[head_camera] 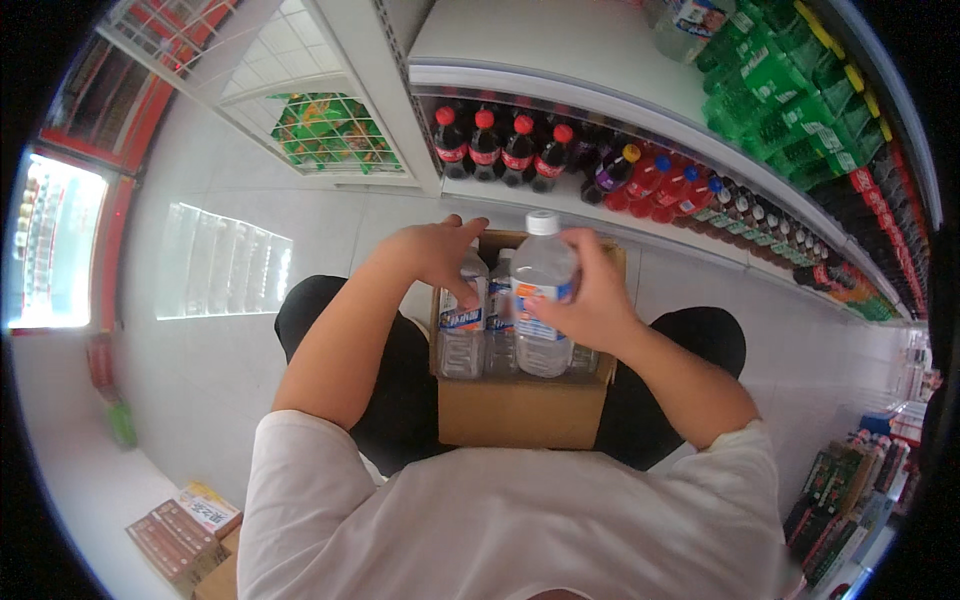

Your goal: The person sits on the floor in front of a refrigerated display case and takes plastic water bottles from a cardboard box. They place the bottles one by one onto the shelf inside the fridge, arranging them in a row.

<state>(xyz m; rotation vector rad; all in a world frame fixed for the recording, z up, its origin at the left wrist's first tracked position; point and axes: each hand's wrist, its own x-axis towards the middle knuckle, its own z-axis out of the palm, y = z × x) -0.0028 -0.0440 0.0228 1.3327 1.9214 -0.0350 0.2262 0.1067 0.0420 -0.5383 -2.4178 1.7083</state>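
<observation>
An open cardboard box (pixel 523 412) stands between my knees with several clear plastic bottles in it. My right hand (pixel 592 300) is closed around a clear bottle with a white cap (pixel 541 300), upright above the right part of the box; its label is white, blue and orange. My left hand (pixel 442 259) is at the box's left side, over the top of another clear bottle (pixel 461 337) standing in the box. Its thumb lies by that bottle's label and its other fingers are spread; whether it grips the bottle, I cannot tell. A further bottle (pixel 501 337) stands between the two.
Ahead is a white shelf unit (pixel 540 75). Its lower shelf holds cola bottles (pixel 485 146), red drink bottles (pixel 664 184) and smaller dark bottles. Green bottles (pixel 802 112) in packs stand higher up at right. A white wire rack (pixel 330 97) is ahead left; cartons (pixel 180 532) lie behind left.
</observation>
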